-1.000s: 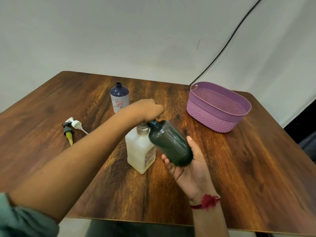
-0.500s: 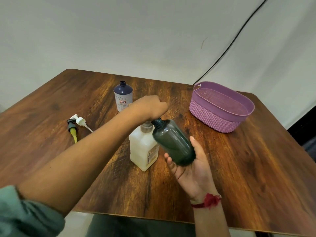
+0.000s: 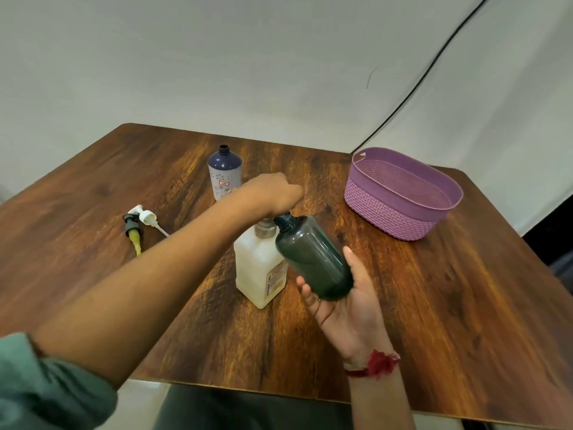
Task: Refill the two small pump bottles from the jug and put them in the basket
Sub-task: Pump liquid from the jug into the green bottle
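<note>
Wooden table (image 3: 434, 305) | purple basket (image 3: 403, 209) far right | white jug (image 3: 257, 268) centre, label unreadable, left hand (image 3: 273, 193) curled over its pump | uncapped green bottle (image 3: 313, 259), contents unclear, tilted neck-to-pump, gripped by right hand (image 3: 350, 308) | uncapped dotted blue bottle (image 3: 224, 175) upright behind | pump heads (image 3: 138, 225) lying left

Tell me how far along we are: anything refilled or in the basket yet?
Done: both pumps are off, lying on the table. In hand: the right hand tilts the green bottle, open neck at the top of the jug, which the left hand covers. To do: the blue bottle stands open, no bottle is in the basket, pumps go back on.
</note>
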